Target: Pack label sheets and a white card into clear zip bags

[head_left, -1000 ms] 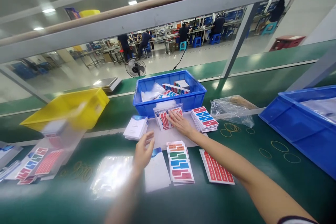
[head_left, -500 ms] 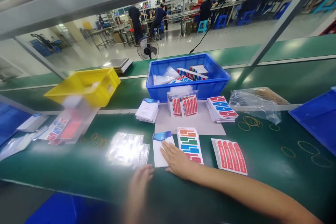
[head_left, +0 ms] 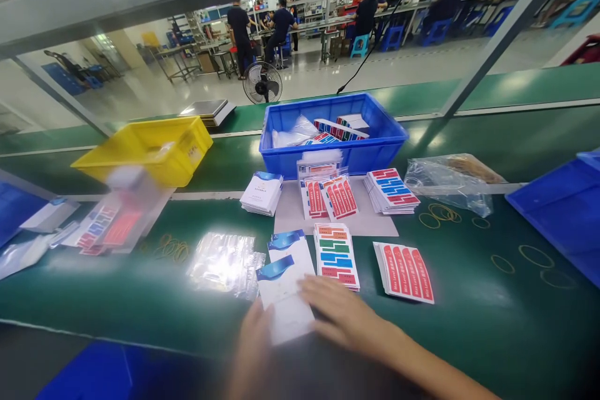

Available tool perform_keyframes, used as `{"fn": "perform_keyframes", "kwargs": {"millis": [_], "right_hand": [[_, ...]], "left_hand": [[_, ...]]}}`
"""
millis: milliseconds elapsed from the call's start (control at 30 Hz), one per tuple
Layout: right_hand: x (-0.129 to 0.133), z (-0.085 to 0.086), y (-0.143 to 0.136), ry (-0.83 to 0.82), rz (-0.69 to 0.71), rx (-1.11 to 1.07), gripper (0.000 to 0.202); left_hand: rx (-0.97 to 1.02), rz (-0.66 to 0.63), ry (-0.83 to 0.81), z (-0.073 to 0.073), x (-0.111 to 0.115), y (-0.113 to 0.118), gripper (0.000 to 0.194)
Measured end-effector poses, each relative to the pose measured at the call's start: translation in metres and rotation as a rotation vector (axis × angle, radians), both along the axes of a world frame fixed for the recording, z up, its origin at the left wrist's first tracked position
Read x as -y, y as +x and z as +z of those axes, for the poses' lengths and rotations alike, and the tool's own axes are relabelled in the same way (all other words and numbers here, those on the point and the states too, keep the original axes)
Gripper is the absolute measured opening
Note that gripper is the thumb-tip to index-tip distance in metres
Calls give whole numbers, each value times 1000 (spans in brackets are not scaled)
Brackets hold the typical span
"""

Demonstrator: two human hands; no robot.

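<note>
A white leaflet with a blue band on top [head_left: 284,306] lies tilted between my hands, partly over another like it [head_left: 290,242] at the table's middle. My left hand [head_left: 255,328], smeared by motion, grips its lower left edge. From the right, my right hand [head_left: 342,306] holds the other edge, fingers on its face. Left of them lies a pile of clear plastic bags [head_left: 225,260]. Just right of the leaflets sits a stack of multicoloured label sheets [head_left: 336,253], and beyond it a stack of red label sheets [head_left: 407,272].
Behind stand a blue bin [head_left: 332,153] and a yellow bin [head_left: 173,159]. Before the blue bin are a white booklet stack [head_left: 262,192], bagged red labels [head_left: 340,195] and a red-and-blue label stack [head_left: 391,190]. Rubber bands [head_left: 440,214] lie at right, near a clear bag [head_left: 450,184].
The top leaflet has slid toward me off the one beneath, and my right hand has drawn back with it. My left hand has come to its edge. A bagged red label set now leans over.
</note>
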State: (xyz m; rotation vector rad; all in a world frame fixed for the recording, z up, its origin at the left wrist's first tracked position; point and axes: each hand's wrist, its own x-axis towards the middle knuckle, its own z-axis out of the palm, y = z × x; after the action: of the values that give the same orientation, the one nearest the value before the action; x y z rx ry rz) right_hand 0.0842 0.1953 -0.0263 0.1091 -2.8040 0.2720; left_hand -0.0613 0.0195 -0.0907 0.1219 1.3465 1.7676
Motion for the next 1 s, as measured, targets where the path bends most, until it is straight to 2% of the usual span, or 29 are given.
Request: {"fn": "perform_keyframes", "kwargs": {"millis": [100, 133, 233, 333, 567, 700, 800, 867, 933, 967, 1000], "right_hand": [[-39, -6, 10, 88, -341, -147, 45], [-51, -10, 11, 107, -408, -169, 44], [-81, -16, 7, 83, -524, -132, 39], [-98, -11, -6, 50, -597, -68, 34], [-111, -1, -23, -16, -625, 66, 28], [-107, -2, -24, -62, -629, 8, 23], [-101, 1, -19, -122, -636, -90, 10], [-95, 11, -10, -186, -627, -143, 14], [-86, 29, 5, -307, -594, -147, 22], [-80, 39, 14, -387, -564, -130, 27], [-74, 50, 22, -544, -532, -82, 29]], "left_hand": [[65, 89, -13, 9, -2, -3, 69], [84, 100, -14, 11, -3, -5, 73], [114, 65, 15, 12, -6, -8, 77], [43, 43, -20, 7, -8, -8, 74], [-32, 65, -88, -8, -7, -6, 65], [-88, 69, -138, -22, -8, -11, 61], [-91, 84, -167, -25, -12, -13, 63], [-81, 96, -166, -20, -16, -13, 65], [-103, 105, -158, -14, -21, -10, 66], [-128, 109, -155, -12, -23, -8, 65], [-156, 113, -156, -11, -25, -6, 64]]}}
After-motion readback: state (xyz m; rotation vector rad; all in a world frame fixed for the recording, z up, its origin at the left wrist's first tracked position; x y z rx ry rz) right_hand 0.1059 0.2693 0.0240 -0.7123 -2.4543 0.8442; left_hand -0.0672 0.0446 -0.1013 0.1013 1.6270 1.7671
